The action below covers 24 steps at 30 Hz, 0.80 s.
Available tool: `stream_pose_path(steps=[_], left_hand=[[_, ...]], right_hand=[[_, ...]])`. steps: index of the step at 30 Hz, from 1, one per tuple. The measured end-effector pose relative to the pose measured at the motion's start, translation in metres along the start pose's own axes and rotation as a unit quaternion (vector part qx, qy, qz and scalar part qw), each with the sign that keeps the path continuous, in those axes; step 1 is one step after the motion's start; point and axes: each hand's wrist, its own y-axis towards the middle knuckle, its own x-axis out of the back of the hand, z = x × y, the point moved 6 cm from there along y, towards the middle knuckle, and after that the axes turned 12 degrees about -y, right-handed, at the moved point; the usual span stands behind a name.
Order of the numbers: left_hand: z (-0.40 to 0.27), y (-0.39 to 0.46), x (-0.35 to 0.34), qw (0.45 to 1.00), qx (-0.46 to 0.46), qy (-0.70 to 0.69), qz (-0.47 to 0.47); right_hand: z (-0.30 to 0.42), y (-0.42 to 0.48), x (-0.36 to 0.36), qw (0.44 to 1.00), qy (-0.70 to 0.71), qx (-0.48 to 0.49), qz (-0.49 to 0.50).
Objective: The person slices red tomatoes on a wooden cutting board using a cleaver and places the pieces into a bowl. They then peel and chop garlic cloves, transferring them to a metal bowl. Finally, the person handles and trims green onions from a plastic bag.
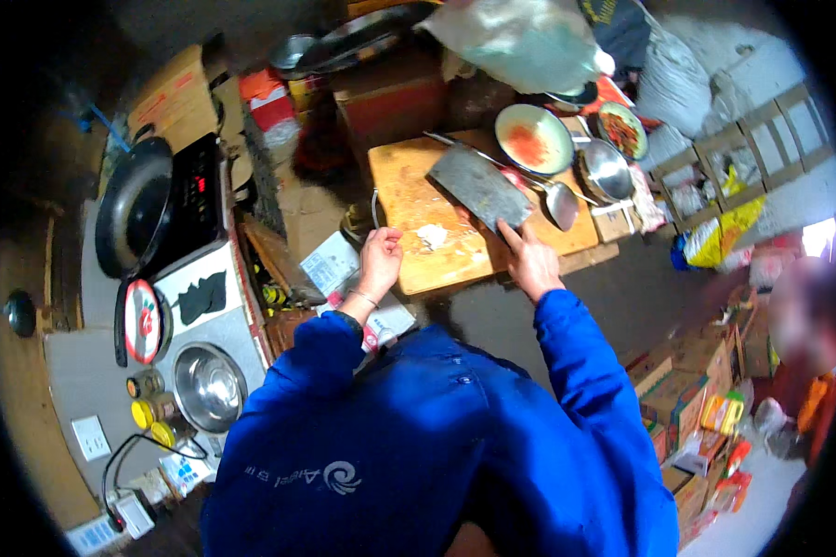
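Note:
A wooden cutting board (407,181) lies before me. Across it rests a broad cleaver blade (479,186). At the blade's near right corner is my right hand (533,259), its forefinger extended against the metal; whether it grips anything is not clear. My left hand (382,259), fingers curled, is at the board's left edge, and I cannot tell if it holds anything. Between the hands a small white heap (431,236) lies on the wood. Pinkish pieces show partly under the cleaver. A metal spatula (561,206) lies right of the blade, beside an enamel bowl with red powder (533,139).
Behind the board's right side stand a steel bowl (606,171) and a dish of reddish food (621,130). On the left counter are a black wok (136,209), an induction cooker (198,202) and a large steel bowl (210,387). Cardboard boxes (676,404) and another person (808,320) are at right.

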Motion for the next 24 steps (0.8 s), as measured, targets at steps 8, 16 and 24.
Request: stream_pose_path(steps=[8, 16, 24], left_hand=[[-0.044, 0.003, -0.056, 0.965, -0.164, 0.187, 0.081], [-0.035, 0.009, -0.045, 0.984, -0.118, 0.078, 0.108], [-0.042, -0.002, -0.039, 0.979, -0.166, 0.069, 0.094]], right_hand=[[0.007, 0.007, -0.016, 0.998, -0.036, 0.007, -0.052], [0.024, -0.007, -0.024, 0.996, 0.012, 0.057, -0.063], [0.034, -0.001, -0.011, 0.99, 0.072, 0.049, -0.109]])
